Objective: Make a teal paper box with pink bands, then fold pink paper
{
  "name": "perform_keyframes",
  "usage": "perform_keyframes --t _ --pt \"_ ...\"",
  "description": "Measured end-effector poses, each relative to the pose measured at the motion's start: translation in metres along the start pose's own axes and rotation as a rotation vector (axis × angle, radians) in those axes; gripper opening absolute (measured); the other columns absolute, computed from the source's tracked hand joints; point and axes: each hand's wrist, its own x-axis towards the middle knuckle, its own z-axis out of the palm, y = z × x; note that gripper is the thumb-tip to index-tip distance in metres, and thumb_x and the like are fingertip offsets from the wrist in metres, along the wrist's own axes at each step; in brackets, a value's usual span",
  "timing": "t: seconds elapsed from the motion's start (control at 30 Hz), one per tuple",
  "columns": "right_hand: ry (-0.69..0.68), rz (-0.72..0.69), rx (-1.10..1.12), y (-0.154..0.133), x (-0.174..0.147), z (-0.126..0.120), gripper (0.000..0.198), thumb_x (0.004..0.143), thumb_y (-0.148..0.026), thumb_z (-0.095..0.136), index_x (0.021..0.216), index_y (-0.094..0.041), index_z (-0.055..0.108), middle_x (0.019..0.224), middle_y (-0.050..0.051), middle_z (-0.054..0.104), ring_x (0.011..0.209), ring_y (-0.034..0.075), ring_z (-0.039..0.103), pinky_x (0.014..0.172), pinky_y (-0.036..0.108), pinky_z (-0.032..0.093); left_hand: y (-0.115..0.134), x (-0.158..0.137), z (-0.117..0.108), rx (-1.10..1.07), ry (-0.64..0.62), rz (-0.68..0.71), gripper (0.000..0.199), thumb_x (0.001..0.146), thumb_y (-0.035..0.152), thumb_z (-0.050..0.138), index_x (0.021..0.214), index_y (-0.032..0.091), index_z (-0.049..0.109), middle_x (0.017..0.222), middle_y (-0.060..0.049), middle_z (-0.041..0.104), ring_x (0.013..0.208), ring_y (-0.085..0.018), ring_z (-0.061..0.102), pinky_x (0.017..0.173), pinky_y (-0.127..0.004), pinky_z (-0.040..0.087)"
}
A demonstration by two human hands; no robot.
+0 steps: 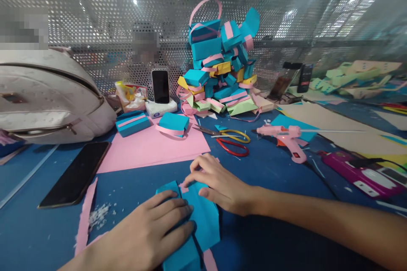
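Paper work seems, in my judgement, to be past the folding but not finished. Blue paper piece is on the near part of the desk, between and under the two hands. It already has creases and two main parts side by side, with a dark gap between them at the near side. Pink paper bit shows at its far edge, and pink strip comes out at its near edge; I cannot tell if they are one strip. Left hand lies over the left part, its fingers nearly straight and close together; its thumb is hidden, so I cannot tell whether it grips from below. Right hand has its fingers bent and its thumb apart from them, with the index fingertip at the pink paper bit. Farther away, on the pink sheet, there are left blue box and right blue box, each with a pink band across, and they look more complete. Behind them on the far side stands a high pile of similar folded pieces, so many units seem already made. For the piece in hand, a closed shape and a band across it seem to be left. Scissors and glue gun lie unheld on the desk, to the right of the pink sheet.
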Motion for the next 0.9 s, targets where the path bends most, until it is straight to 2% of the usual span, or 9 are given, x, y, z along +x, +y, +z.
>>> perform_keyframes --t 0.13,0.37,0.47,0.53,0.63,0.7,0.77,0.83,0.9 --pt "0.017 0.004 -0.006 0.0 0.0 0.001 0.069 0.098 -0.066 0.015 0.118 -0.022 0.064 0.111 0.01 0.048 0.107 0.025 0.044 0.093 0.045 0.035 0.002 0.001 0.0 -0.001 0.023 -0.001 0.064 0.099 0.06 0.028 0.13 0.011 0.055 0.127 -0.016 0.065 0.112 -0.029 0.063 0.101 -0.049 0.045" --pt "0.057 -0.034 0.004 -0.002 -0.001 0.001 0.061 0.101 -0.062 0.021 0.117 -0.021 0.064 0.11 0.009 0.048 0.109 0.024 0.044 0.096 0.044 0.036 0.003 0.002 0.001 -0.036 0.08 -0.009 0.061 0.096 0.061 0.04 0.128 0.012 0.056 0.125 -0.016 0.066 0.111 -0.029 0.064 0.101 -0.048 0.046" --pt "0.116 -0.066 0.02 -0.001 -0.001 0.0 0.048 0.104 -0.051 0.028 0.118 -0.021 0.062 0.109 0.009 0.051 0.108 0.024 0.045 0.097 0.043 0.038 0.004 0.001 0.001 -0.038 0.092 -0.009 0.06 0.096 0.059 0.042 0.129 0.011 0.055 0.125 -0.017 0.065 0.11 -0.029 0.064 0.101 -0.049 0.046" --pt "0.208 -0.1 0.013 -0.003 -0.002 -0.003 0.034 0.104 -0.04 0.036 0.114 -0.02 0.061 0.107 0.009 0.055 0.107 0.023 0.047 0.096 0.041 0.038 0.004 0.001 0.003 -0.036 0.094 -0.007 0.06 0.095 0.059 0.042 0.129 0.011 0.054 0.124 -0.018 0.065 0.11 -0.03 0.064 0.1 -0.051 0.046" --pt "0.292 -0.23 -0.065 -0.014 -0.009 -0.013 0.017 0.101 -0.028 0.045 0.106 -0.019 0.058 0.102 0.008 0.061 0.1 0.021 0.05 0.091 0.037 0.04 0.005 0.0 0.005 -0.045 0.083 -0.006 0.061 0.095 0.06 0.043 0.128 0.01 0.054 0.123 -0.019 0.064 0.11 -0.031 0.063 0.101 -0.052 0.045" --pt "0.185 -0.363 -0.166 -0.03 -0.021 -0.02 0.015 0.101 -0.027 0.045 0.104 -0.019 0.058 0.097 0.006 0.063 0.093 0.019 0.053 0.085 0.034 0.039 0.004 -0.001 0.006 -0.054 0.088 -0.004 0.061 0.094 0.06 0.043 0.127 0.01 0.054 0.123 -0.019 0.065 0.111 -0.031 0.063 0.102 -0.052 0.045" --pt "-0.019 -0.457 -0.29 -0.048 -0.038 -0.022 0.02 0.101 -0.036 0.047 0.104 -0.02 0.059 0.093 0.004 0.065 0.085 0.018 0.053 0.078 0.033 0.038 0.004 -0.001 0.008 -0.049 0.1 -0.001 0.062 0.095 0.061 0.042 0.128 0.01 0.054 0.123 -0.019 0.064 0.111 -0.031 0.062 0.102 -0.052 0.044" --pt "-0.158 -0.427 -0.323 -0.066 -0.058 -0.018 0.024 0.101 -0.04 0.047 0.106 -0.02 0.059 0.09 0.003 0.065 0.079 0.017 0.053 0.071 0.032 0.037 0.004 -0.002 0.009 -0.042 0.109 0.0 0.063 0.095 0.062 0.04 0.129 0.01 0.054 0.124 -0.019 0.064 0.113 -0.032 0.061 0.103 -0.053 0.043" --pt "-0.192 -0.427 -0.34 -0.077 -0.078 -0.006 0.023 0.1 -0.039 0.048 0.105 -0.018 0.058 0.092 0.003 0.066 0.078 0.017 0.053 0.068 0.033 0.036 0.004 -0.002 0.011 -0.041 0.118 0.001 0.063 0.095 0.062 0.04 0.13 0.01 0.053 0.124 -0.019 0.063 0.115 -0.032 0.059 0.104 -0.053 0.042"
